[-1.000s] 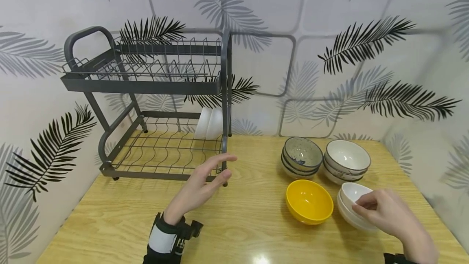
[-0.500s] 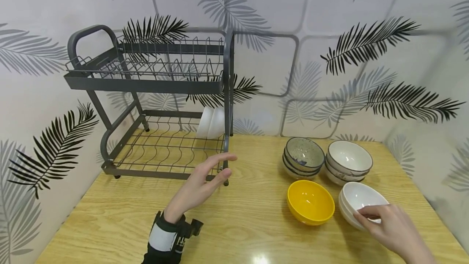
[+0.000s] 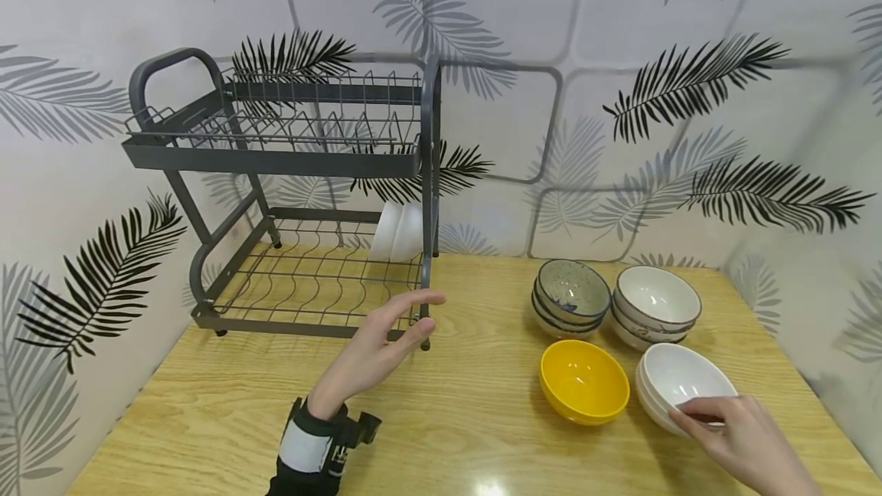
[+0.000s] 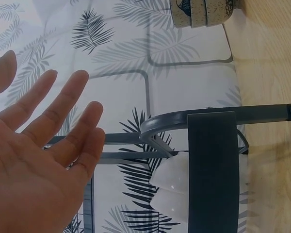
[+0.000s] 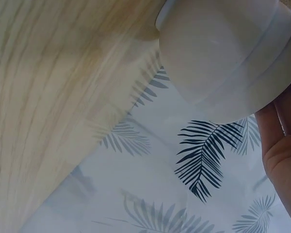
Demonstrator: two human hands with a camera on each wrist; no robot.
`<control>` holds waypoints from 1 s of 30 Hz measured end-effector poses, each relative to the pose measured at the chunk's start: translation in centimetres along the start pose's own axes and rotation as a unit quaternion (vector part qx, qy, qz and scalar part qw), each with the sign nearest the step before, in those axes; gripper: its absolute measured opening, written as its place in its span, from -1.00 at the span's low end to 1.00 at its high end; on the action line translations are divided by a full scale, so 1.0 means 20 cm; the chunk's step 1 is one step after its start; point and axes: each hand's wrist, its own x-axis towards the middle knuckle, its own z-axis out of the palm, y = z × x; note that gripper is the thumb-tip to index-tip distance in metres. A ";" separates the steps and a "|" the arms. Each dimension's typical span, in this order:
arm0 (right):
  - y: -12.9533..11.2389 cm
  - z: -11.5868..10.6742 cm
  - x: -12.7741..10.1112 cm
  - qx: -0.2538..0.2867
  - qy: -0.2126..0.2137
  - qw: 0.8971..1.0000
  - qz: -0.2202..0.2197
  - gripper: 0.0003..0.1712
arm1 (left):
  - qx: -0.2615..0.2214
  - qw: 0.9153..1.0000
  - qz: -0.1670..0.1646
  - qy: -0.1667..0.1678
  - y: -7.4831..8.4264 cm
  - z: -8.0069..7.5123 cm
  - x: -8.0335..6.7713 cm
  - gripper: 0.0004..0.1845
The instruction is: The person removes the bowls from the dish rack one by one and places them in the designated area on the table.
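Several white bowls (image 3: pixel 689 375) stand stacked at the right of the table. My right hand (image 3: pixel 747 438) pinches the near rim of the top one between thumb and fingers. In the right wrist view, the stacked white bowls (image 5: pixel 223 48) show from the side, with the hand (image 5: pixel 283 150) at the rim and its fingertips partly hidden. My left hand (image 3: pixel 375 350) hovers by the front right corner of the dish rack (image 3: pixel 276 163), fingers extended and holding nothing. The left wrist view shows that hand's palm (image 4: pixel 39 160) beside the rack frame (image 4: pixel 213 170).
A yellow bowl (image 3: pixel 584 381) stands left of the white stack. Behind it are stacks of speckled grey bowls (image 3: pixel 572 289) and dark-rimmed cream bowls (image 3: pixel 658 298). Two white bowls (image 3: pixel 398 232) lean on the rack's lower shelf. A patterned wall (image 3: pixel 503 121) closes off the back.
My right hand has moved slightly down and right, from over the white bowl to its near rim, uncovering more of its inside. The left hand has stayed put.
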 end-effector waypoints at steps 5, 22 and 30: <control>-0.01 0.00 -0.01 -0.004 -0.006 1.000 0.011 -0.82 | -0.002 1.000 -0.007 0.001 -0.01 0.00 0.00 -0.58; -0.15 0.03 0.12 0.113 0.118 0.981 -0.106 -0.49 | 0.012 0.996 -0.071 0.044 -0.08 -0.01 0.02 -0.54; -0.20 0.10 0.18 0.168 0.140 0.961 -0.168 -0.55 | 0.019 0.990 -0.115 0.083 -0.11 -0.05 0.06 -0.47</control>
